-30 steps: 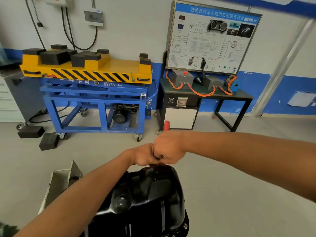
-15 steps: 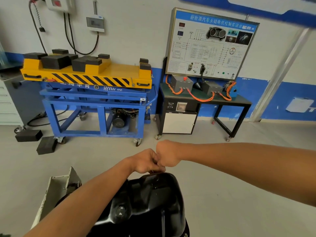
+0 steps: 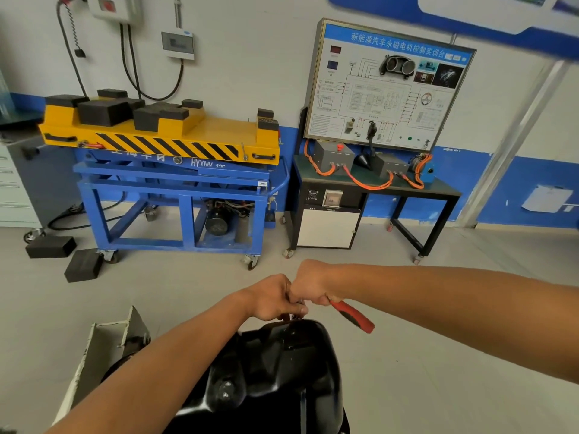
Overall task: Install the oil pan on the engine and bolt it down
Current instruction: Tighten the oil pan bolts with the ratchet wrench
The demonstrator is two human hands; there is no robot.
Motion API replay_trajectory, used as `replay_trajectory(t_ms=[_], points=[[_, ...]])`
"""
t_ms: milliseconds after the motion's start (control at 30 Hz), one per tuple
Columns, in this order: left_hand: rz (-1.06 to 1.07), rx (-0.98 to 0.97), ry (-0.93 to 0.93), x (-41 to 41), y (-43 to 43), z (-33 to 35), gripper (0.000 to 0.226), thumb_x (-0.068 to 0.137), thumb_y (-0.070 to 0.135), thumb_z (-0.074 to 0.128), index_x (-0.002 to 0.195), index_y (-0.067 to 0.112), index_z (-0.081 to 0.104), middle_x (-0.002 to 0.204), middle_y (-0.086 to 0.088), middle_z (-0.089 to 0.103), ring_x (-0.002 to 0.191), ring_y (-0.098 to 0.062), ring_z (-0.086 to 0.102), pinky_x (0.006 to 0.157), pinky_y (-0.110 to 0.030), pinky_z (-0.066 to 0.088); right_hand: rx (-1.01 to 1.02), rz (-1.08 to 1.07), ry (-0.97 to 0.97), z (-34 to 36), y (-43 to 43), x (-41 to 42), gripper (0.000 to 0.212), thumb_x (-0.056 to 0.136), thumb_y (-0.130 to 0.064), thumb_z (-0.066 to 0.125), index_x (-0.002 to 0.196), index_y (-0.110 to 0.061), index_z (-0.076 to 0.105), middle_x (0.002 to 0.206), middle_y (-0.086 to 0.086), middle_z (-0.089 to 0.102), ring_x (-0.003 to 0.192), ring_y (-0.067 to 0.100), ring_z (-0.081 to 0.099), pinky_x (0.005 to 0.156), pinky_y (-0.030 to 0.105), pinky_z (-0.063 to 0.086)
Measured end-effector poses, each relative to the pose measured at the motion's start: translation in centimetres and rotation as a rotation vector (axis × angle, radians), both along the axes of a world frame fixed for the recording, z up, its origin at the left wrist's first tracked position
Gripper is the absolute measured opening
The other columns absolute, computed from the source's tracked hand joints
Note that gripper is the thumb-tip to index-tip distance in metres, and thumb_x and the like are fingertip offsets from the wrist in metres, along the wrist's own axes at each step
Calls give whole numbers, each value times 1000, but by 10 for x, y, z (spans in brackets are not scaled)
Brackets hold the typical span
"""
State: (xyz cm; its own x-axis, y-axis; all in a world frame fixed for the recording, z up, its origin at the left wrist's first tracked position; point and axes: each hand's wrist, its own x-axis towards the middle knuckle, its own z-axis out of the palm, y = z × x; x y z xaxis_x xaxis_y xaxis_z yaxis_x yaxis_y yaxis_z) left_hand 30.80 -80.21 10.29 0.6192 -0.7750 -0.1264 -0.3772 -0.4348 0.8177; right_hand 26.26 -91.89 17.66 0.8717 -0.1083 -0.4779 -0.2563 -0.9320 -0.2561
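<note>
You were at the bolting step. The black oil pan (image 3: 282, 371) sat bottom-up just below you, with its far rim under your hands. Your right hand (image 3: 310, 283) gripped the red handle of the wrench (image 3: 354, 316), and your left hand (image 3: 271, 297) curled its fingers round the tool's head at that rim. The bolt was hidden. The next move probably called for a steady swing with the head kept square.

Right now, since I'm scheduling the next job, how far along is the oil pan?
Done: the oil pan looks seated, sump up. In hand: the right hand grips a red-handled tool at the pan's far edge; the left hand pinches its head. Left: remaining bolts can't be counted; its rim is mostly hidden.
</note>
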Motion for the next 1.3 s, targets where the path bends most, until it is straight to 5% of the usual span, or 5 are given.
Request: replay_trajectory(t_ms=[133, 600, 800, 1033, 1300], points=[[-22, 43, -36, -2, 1, 0, 27, 89, 16, 75, 75, -6, 69, 65, -5, 59, 63, -14, 48, 72, -27, 44, -237, 404, -190, -3, -9, -7, 17, 79, -24, 63, 68, -11, 63, 59, 4, 55, 62, 23, 60, 59, 35, 53], [-63, 122, -83, 0, 3, 2, 18, 90, 12, 68, 97, -5, 66, 90, -18, 65, 80, -17, 53, 81, -33, 49, -468, 1231, -393, 18, -16, -1, 25, 91, -30, 55, 79, -13, 69, 68, 4, 65, 55, 20, 49, 63, 36, 51], [-31, 66, -84, 1, 0, -5, 20, 90, 19, 71, 99, 1, 68, 100, -21, 69, 83, -15, 57, 84, -34, 52, -379, 875, -353, -1, -17, -6, 26, 91, -26, 53, 69, -14, 61, 57, 0, 53, 53, 18, 50, 55, 30, 47], [-51, 6, -31, 1, 0, -3, 21, 90, 28, 75, 68, 29, 73, 64, 7, 67, 62, -9, 56, 69, -22, 47, -235, 318, -131, -8, -12, 0, 26, 87, -17, 60, 63, -7, 55, 53, 4, 53, 48, 15, 50, 43, 23, 37], [-53, 0, -82, 0, -3, -4, 34, 95, 22, 68, 96, -13, 67, 91, -28, 68, 72, -16, 54, 73, -32, 49, 394, -313, 233, -5, -11, 7, 28, 99, -9, 50, 71, -11, 47, 39, -3, 39, 28, 1, 34, 32, 11, 29]])
